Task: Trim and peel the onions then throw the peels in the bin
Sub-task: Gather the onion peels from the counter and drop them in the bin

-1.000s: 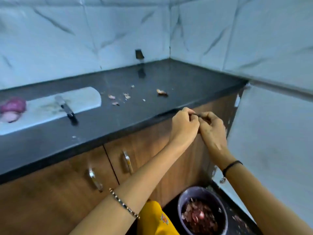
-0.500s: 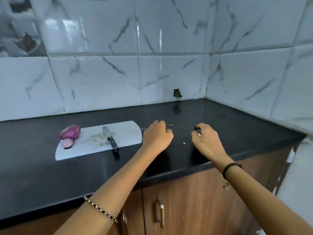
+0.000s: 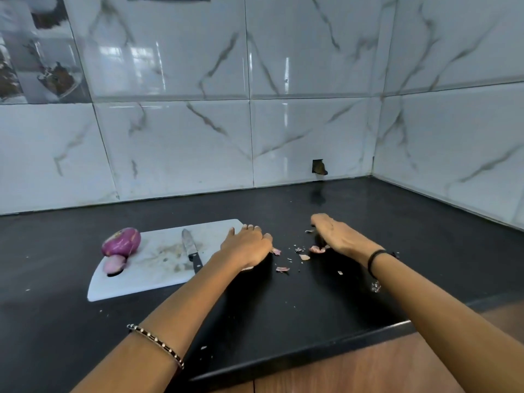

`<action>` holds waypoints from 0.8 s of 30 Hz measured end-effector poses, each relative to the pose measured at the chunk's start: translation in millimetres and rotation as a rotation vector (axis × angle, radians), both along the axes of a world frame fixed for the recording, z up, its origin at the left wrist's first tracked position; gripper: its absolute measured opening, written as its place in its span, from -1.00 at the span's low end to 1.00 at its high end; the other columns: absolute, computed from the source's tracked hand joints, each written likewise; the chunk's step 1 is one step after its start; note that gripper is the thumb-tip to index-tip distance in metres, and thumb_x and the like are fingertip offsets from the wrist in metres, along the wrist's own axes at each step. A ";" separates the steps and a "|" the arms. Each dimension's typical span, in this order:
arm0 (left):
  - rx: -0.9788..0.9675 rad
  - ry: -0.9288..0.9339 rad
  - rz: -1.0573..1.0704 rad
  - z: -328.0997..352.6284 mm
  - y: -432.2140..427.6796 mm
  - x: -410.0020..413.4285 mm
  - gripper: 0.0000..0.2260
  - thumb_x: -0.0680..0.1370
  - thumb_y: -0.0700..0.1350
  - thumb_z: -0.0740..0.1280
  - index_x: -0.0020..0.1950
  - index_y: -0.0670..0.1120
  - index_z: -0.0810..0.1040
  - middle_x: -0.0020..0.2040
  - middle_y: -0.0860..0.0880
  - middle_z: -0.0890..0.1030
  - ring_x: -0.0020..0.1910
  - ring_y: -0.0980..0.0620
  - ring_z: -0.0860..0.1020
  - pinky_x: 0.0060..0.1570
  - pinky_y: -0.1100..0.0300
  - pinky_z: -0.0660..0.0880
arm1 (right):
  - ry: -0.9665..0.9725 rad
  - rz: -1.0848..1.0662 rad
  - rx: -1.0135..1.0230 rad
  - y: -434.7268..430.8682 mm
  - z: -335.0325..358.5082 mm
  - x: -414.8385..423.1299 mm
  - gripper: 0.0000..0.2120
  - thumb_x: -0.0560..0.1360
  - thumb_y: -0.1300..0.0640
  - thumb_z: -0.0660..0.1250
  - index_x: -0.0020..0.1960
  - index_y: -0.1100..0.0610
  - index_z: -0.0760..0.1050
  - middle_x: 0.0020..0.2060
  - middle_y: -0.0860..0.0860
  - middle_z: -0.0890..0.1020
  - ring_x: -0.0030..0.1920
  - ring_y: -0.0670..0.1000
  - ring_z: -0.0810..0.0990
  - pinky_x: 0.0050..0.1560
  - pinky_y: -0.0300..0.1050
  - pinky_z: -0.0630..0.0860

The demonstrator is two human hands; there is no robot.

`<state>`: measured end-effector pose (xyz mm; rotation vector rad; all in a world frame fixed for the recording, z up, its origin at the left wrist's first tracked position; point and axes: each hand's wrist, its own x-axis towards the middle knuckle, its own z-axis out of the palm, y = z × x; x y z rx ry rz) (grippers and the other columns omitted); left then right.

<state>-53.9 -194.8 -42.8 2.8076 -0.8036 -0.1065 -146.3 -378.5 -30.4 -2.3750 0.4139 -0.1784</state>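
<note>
As peels (image 3: 282, 269) lie btwn L grip (image 3: 246, 245), R grip (image 3: 341, 237) | R touches some

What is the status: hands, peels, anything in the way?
Left hand arched on counter, grip unclear; right hand open, on edge by peels. Peels scattered between hands, not binned. Knife, onions on board, leftward.

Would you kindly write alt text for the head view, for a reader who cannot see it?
A person's left hand and right hand rest on a black countertop, flanking scattered onion peels. Left of them, a white cutting board holds a purple onion, a paler onion piece and a knife.
</note>
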 end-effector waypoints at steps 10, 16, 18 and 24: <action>-0.112 0.152 -0.103 -0.5 -8.5 -10.8 -0.54 0.71 0.06 -0.02 0.59 -0.01 0.31 0.62 -0.03 0.25 0.59 -0.04 0.21 0.53 0.05 0.12 | 0.078 0.228 0.044 15.6 -12.3 14.9 -0.45 0.58 -0.38 -0.12 0.50 -0.32 0.29 0.56 -0.10 0.32 0.52 0.01 0.33 0.56 0.03 0.13; -0.402 0.143 -0.077 9.9 16.7 -3.9 -0.67 0.60 -0.21 0.16 0.25 0.01 0.61 0.21 -0.02 0.65 0.19 0.02 0.57 0.26 0.10 0.46 | 0.001 0.395 -0.270 49.0 -10.7 -4.9 -0.49 0.68 -0.11 -0.07 0.58 0.00 0.21 0.59 0.04 0.25 0.60 0.10 0.15 0.58 -0.02 0.02; -0.338 0.026 -0.010 4.6 23.9 0.4 -0.67 0.61 -0.21 0.16 0.32 -0.02 0.55 0.27 -0.09 0.62 0.23 -0.07 0.56 0.26 0.06 0.47 | 0.010 0.479 -0.410 67.5 -16.7 -14.9 -0.45 0.71 -0.06 -0.11 0.66 0.08 0.00 0.64 -0.03 0.02 0.63 -0.05 -0.12 0.58 -0.09 -0.28; -0.212 0.001 0.027 -11.1 40.3 15.6 -0.61 0.68 -0.08 0.14 0.52 0.04 0.35 0.35 -0.09 0.58 0.39 -0.11 0.45 0.43 0.03 0.32 | 0.068 0.508 -0.582 96.4 -30.6 -22.4 -0.40 0.72 -0.08 -0.13 0.66 0.17 -0.14 0.65 0.04 -0.10 0.62 -0.11 -0.23 0.61 -0.10 -0.26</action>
